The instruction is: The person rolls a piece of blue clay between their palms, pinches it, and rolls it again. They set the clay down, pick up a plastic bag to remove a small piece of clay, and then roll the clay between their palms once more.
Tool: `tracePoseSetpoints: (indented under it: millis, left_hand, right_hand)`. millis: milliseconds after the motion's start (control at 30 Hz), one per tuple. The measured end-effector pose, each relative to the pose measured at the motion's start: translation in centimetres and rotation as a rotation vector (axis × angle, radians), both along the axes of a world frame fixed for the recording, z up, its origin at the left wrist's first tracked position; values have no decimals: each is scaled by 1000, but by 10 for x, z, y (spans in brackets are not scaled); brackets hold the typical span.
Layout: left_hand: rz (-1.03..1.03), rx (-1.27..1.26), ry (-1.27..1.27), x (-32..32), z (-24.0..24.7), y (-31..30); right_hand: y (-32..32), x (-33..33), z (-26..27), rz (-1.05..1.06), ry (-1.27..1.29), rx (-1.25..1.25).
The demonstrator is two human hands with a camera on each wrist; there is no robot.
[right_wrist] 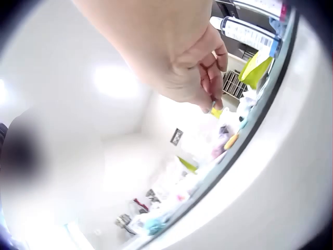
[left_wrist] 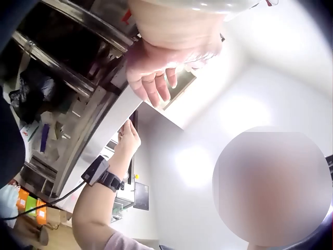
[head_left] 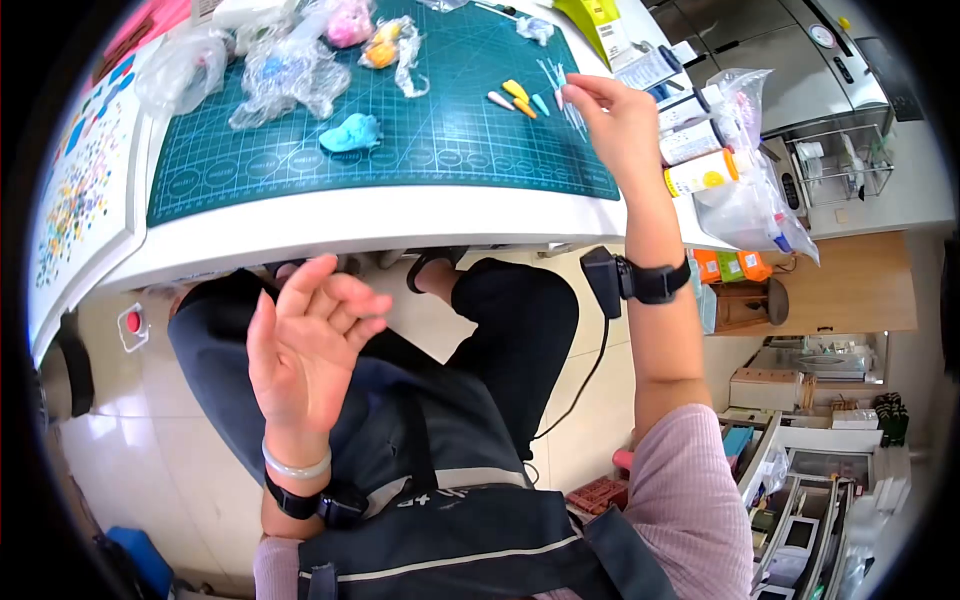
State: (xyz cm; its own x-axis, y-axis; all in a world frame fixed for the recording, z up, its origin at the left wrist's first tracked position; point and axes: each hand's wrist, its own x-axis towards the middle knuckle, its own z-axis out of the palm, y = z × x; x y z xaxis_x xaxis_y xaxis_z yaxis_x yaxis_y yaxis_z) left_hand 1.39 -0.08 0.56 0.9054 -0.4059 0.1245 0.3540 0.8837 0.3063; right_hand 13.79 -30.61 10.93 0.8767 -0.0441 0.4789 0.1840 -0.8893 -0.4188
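Note:
My right hand (head_left: 622,125) is over the right side of the green cutting mat (head_left: 450,150), thumb and fingertips pinched together at a bunch of thin pale sticks (head_left: 575,118). In the right wrist view, a small pale tip shows between the fingertips of that hand (right_wrist: 200,73). Beside the sticks lie small tapered pieces: a yellow piece (head_left: 514,90), an orange piece (head_left: 524,107), a teal piece (head_left: 541,104) and a white piece (head_left: 500,100). Palm up, my left hand (head_left: 310,355) is held above the lap with loosely bent fingers, holding nothing. A blue clay-like lump (head_left: 350,133) sits on the mat.
Crumpled clear bags (head_left: 290,85) holding coloured lumps cover the mat's back left. Several white bottles (head_left: 690,140) and a yellow-labelled bottle (head_left: 702,173) line the right edge. A white board with coloured dots (head_left: 80,200) stands at far left. The table's front edge (head_left: 400,225) faces the lap.

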Motion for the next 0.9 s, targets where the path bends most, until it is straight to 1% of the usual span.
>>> tracePoseSetpoints:
  millis: [67, 133, 200, 267, 300, 367, 467, 500, 533, 600, 667, 733, 767, 833, 867, 900]
  left_hand:
    - [-9, 56, 26, -2, 1, -1]
    - [-18, 60, 18, -3, -1, 0]
    - [-10, 64, 19, -3, -2, 3]
    - [-4, 67, 22, -2, -3, 4]
    - [0, 77, 27, -2, -3, 4]
    - [2, 87, 32, -1, -3, 3]
    - [7, 122, 61, -1, -3, -1]
    - [9, 132, 57, -2, -4, -2]
    - [12, 143, 53, -2, -5, -3]
    - [28, 152, 55, -2, -3, -3]
    - [46, 164, 57, -3, -2, -2]
    - [62, 142, 62, -3, -1, -1]
    - [63, 143, 61, -3, -1, -1]
    - [61, 143, 51, -3, -1, -1]
    - [61, 144, 51, -3, -1, -2]
    - [52, 156, 32, -3, -2, -2]
  right_hand:
    - [-7, 10, -9, 1, 19, -28]
    - [-3, 14, -17, -43, 54, -130]
    - [-3, 18, -17, -56, 67, -98]
    - [1, 11, -12, -75, 58, -249]
    - [1, 9, -9, -75, 57, -251]
    - [1, 5, -7, -79, 92, -111]
    - [3, 0, -15, -35, 56, -166]
    - [3, -1, -16, -19, 78, -258]
    - [4, -1, -19, -20, 78, -257]
    - [3, -1, -26, -7, -53, -352]
    - [2, 1, -29, -8, -87, -363]
    - [3, 1, -29, -55, -51, -262]
    - [3, 1, -27, -54, -52, -260]
    - [8, -4, -18, -36, 37, 85]
    - [12, -10, -13, -36, 37, 86]
    - [22, -21, -5, 10, 40, 140]
